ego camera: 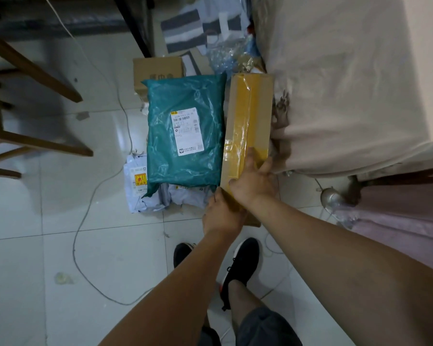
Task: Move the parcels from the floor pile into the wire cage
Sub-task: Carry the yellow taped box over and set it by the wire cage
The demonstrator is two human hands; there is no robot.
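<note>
A long cardboard box point(250, 113) sealed with yellow tape lies on the floor pile beside a cloth-covered piece of furniture. My right hand point(254, 182) grips its near end from above, fingers spread over the top and far side. My left hand point(223, 213) holds the near left corner of the same box from below. A teal plastic mailer point(183, 136) with a white label lies just left of the box, on top of pale grey mailers point(145, 188). A small brown carton point(158, 71) stands behind the teal mailer. No wire cage is in view.
A beige cloth-covered bulk point(348, 83) fills the right side. Wooden chair legs point(33, 143) stand at the left. A thin white cable point(85, 221) loops across the tiled floor. Bags and striped fabric point(183, 28) clutter the back. My black shoes point(240, 265) stand just below the pile.
</note>
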